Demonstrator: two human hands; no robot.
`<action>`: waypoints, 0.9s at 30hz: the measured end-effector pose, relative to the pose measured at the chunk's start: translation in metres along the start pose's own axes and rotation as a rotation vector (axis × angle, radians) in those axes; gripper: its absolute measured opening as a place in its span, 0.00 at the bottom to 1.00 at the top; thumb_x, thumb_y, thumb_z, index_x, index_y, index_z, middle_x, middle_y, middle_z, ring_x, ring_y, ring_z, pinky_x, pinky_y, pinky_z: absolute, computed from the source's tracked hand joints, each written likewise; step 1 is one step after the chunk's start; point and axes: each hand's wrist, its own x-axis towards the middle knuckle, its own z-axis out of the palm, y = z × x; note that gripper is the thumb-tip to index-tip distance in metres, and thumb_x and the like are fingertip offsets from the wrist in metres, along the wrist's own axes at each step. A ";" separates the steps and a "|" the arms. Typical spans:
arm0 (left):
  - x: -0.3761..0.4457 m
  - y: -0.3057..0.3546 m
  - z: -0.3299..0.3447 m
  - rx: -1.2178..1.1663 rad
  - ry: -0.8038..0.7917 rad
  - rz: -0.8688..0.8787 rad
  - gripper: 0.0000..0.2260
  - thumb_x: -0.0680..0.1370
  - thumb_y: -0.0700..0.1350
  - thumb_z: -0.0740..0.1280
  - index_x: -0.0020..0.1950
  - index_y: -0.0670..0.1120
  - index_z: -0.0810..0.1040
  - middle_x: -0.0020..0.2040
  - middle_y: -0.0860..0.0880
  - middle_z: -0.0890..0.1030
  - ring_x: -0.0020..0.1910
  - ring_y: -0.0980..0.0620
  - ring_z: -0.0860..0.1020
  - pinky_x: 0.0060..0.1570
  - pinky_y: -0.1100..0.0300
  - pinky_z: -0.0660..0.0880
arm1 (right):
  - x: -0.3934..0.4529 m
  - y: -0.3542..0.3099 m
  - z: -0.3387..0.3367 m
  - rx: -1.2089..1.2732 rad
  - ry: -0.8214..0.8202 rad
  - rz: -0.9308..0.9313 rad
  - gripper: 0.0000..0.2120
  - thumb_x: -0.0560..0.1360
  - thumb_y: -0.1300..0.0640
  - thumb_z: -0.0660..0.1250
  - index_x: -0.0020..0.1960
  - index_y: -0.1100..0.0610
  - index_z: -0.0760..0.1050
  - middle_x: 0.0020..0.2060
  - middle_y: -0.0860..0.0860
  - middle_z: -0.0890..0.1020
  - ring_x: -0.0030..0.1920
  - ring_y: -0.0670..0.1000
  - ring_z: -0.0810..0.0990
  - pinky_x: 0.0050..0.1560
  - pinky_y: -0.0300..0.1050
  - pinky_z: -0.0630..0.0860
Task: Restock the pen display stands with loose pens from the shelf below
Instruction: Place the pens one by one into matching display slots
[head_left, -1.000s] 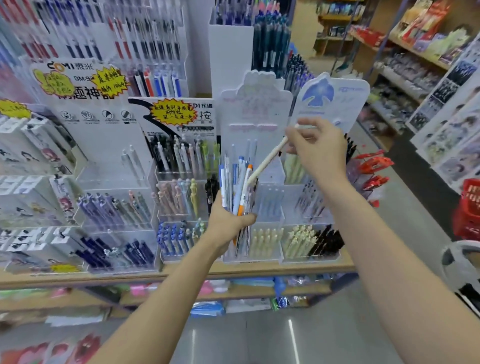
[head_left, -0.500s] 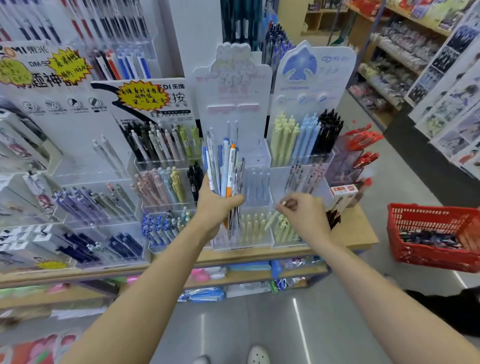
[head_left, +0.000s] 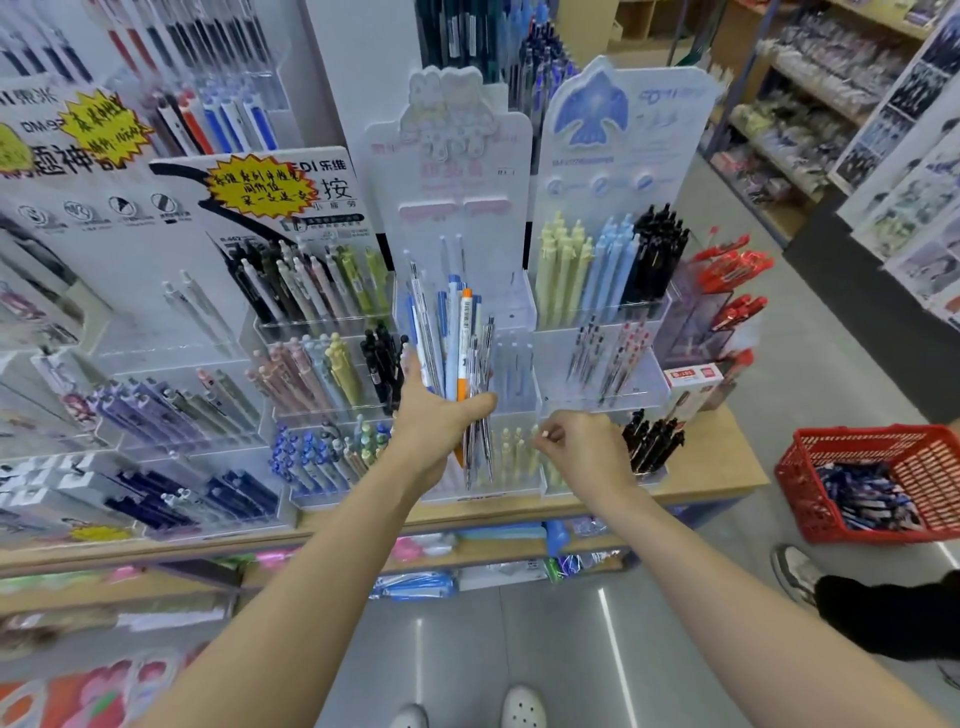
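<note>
Left hand (head_left: 441, 415) at 12 o'clock, grip holding an upright bundle of mixed blue, white and orange plastic pens (head_left: 460, 348), right hand (head_left: 582, 449) at its 3 o'clock, grip pinching a pale yellow pen tip (head_left: 544, 434) over the clear acrylic display stand (head_left: 602, 364).

Red plastic basket (head_left: 826, 499) on the grey floor (head_left: 701, 597) at right, holding dark blue packets (head_left: 862, 499). Just beside it, a second person's shoe (head_left: 792, 571) and black trouser leg (head_left: 883, 613). Wearer's white shoes (head_left: 522, 709) at bottom edge. Across the aisle, wooden shelving (head_left: 779, 109) with blurred packaged goods. Far right, white racks of printed cards (head_left: 919, 208). Yellow starburst price label (head_left: 257, 187) on a sign at left.
</note>
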 end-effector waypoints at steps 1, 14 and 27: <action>-0.001 0.001 0.001 0.003 0.002 0.004 0.57 0.54 0.48 0.81 0.80 0.49 0.58 0.68 0.42 0.77 0.60 0.47 0.82 0.63 0.43 0.77 | 0.000 -0.001 0.002 -0.067 -0.005 -0.009 0.10 0.73 0.48 0.73 0.49 0.52 0.83 0.40 0.49 0.85 0.44 0.50 0.83 0.44 0.45 0.79; -0.015 0.004 0.005 -0.005 -0.020 0.069 0.36 0.71 0.29 0.75 0.75 0.45 0.65 0.55 0.43 0.84 0.51 0.50 0.85 0.52 0.55 0.82 | 0.007 0.005 0.015 -0.207 -0.046 -0.083 0.11 0.74 0.45 0.71 0.50 0.51 0.81 0.42 0.48 0.85 0.46 0.51 0.82 0.46 0.45 0.78; -0.023 0.015 -0.004 -0.085 -0.099 0.054 0.39 0.67 0.34 0.79 0.74 0.44 0.66 0.59 0.43 0.83 0.55 0.49 0.84 0.59 0.45 0.80 | 0.020 -0.025 -0.033 0.362 -0.079 0.081 0.09 0.77 0.52 0.70 0.54 0.54 0.82 0.44 0.46 0.84 0.40 0.43 0.80 0.43 0.33 0.75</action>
